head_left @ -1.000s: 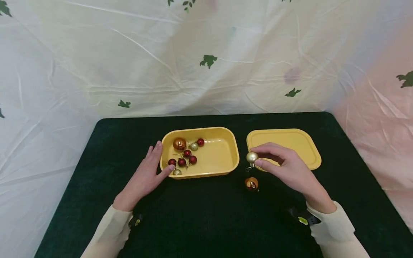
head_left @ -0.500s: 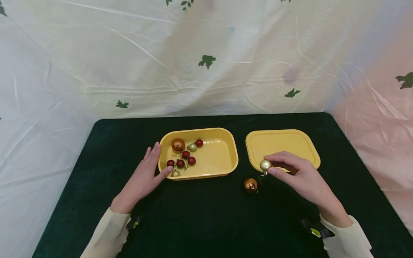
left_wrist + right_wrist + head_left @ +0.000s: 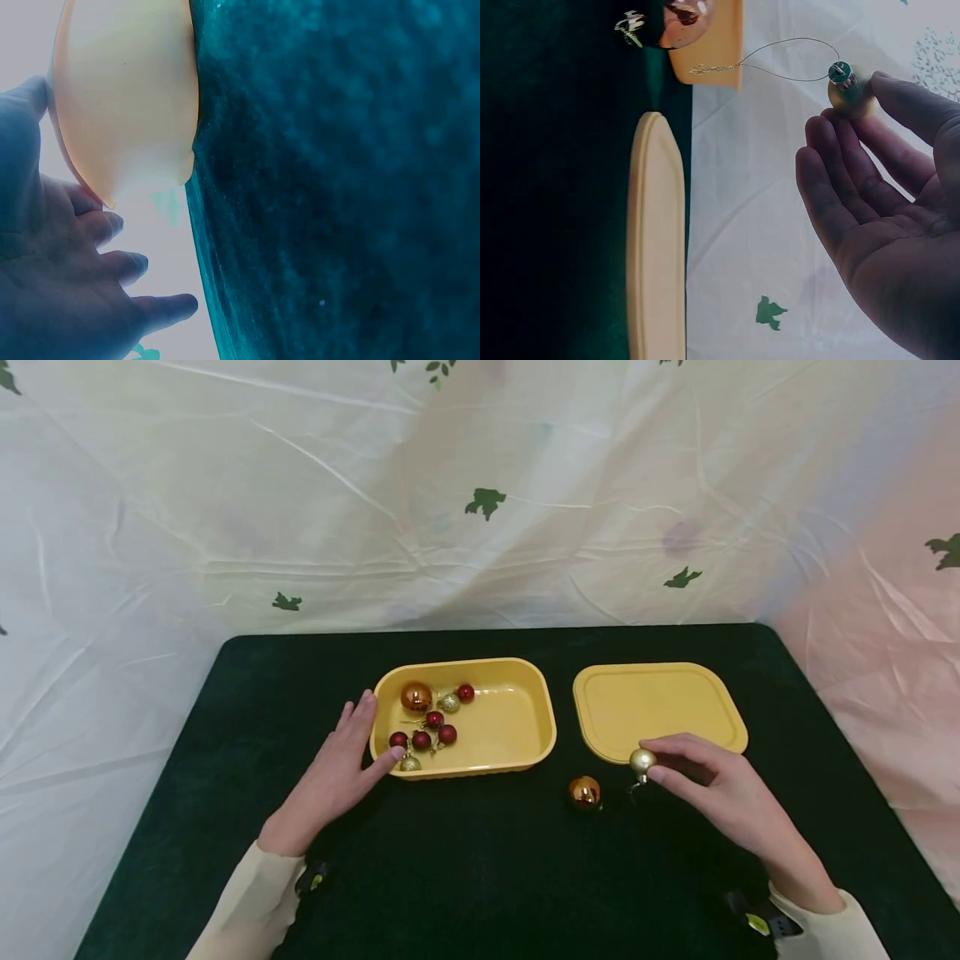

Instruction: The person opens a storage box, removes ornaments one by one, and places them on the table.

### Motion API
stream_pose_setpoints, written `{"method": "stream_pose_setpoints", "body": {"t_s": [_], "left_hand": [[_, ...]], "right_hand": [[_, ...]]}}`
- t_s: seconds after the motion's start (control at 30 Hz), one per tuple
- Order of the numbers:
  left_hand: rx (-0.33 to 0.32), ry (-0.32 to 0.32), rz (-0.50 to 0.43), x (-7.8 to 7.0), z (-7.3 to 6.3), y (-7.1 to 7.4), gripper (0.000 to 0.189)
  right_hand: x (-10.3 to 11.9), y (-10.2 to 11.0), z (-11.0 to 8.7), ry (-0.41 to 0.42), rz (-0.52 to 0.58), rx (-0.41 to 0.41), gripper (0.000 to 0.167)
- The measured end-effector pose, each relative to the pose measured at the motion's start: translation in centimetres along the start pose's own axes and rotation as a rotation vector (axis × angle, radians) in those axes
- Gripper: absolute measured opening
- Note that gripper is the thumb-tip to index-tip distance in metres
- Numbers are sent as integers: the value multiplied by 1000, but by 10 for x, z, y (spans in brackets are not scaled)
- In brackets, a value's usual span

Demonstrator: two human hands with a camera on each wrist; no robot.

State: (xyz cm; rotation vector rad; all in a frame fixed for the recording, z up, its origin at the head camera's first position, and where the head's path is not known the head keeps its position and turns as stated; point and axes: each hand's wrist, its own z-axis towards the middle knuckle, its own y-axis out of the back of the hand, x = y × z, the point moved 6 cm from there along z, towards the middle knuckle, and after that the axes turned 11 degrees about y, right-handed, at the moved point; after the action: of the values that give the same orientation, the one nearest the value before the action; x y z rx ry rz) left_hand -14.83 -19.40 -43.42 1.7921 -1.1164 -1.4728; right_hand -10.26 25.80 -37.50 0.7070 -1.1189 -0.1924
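Observation:
My right hand (image 3: 720, 789) pinches a small pale gold Christmas bauble (image 3: 642, 761) between thumb and fingertips, just in front of the yellow lid (image 3: 660, 706). In the right wrist view the bauble (image 3: 851, 96) shows its cap and a thin wire loop trailing from it. Straight fingers of my left hand (image 3: 326, 781) rest along the left end of the yellow box (image 3: 510, 718), thumb over its near rim. Inside the box lie a large copper bauble (image 3: 416, 697), several small red baubles (image 3: 447, 734) and glittery gold ones (image 3: 450, 702). Another copper bauble (image 3: 584, 792) lies on the dark cloth.
A dark green cloth (image 3: 480, 877) covers the table. Behind it and at both sides hang pale sheets (image 3: 345, 527) with green leaf shapes. The lid lies flat to the right of the box, a narrow gap between them.
My right hand has moved right and toward me with the pale gold bauble, away from above the copper bauble and past the lid's near edge. The left hand has stayed on the box.

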Motion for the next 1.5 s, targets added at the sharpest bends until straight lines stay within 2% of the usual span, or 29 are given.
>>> {"method": "stream_pose_setpoints", "body": {"t_s": [0.3, 0.77, 1.2, 1.5], "left_hand": [[1, -2, 4, 0, 0, 0, 97], [4, -1, -7, 2, 1, 0, 96], [2, 2, -7, 1, 0, 0, 96], [4, 4, -5, 1, 0, 0, 97]], "right_hand": [[-18, -8, -4, -26, -15, 54, 29], [-48, -33, 1, -49, -55, 176, 30], [-54, -46, 4, -75, -1, 243, 29], [-54, -47, 6, -85, -21, 254, 27]]}}
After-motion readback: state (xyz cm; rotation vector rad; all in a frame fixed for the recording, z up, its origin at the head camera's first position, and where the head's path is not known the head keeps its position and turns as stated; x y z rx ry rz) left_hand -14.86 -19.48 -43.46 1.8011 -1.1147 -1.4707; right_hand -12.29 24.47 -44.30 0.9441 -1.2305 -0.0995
